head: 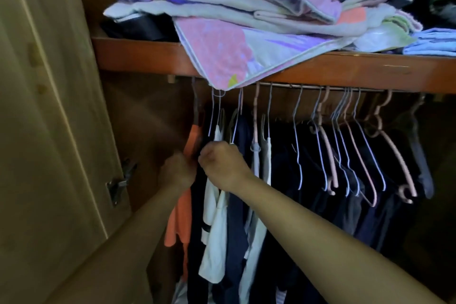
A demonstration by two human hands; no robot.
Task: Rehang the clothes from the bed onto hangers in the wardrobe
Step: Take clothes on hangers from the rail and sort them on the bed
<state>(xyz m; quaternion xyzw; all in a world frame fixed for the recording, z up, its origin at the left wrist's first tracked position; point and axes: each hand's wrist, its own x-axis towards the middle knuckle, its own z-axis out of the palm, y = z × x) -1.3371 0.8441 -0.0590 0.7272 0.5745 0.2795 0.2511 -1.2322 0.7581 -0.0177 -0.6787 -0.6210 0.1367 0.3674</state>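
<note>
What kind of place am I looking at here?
Most likely the inside of a home wardrobe: clothes on hangers along a rail, folded linens piled on the wooden shelf above, and an open door at the left.

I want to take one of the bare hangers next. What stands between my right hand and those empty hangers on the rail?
Between the right hand and the empty hangers hang a white garment and dark clothes on the same rail. Above them the space looks open.

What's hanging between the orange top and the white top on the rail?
In the head view, a dark garment hangs between the orange top and the white top.
</note>
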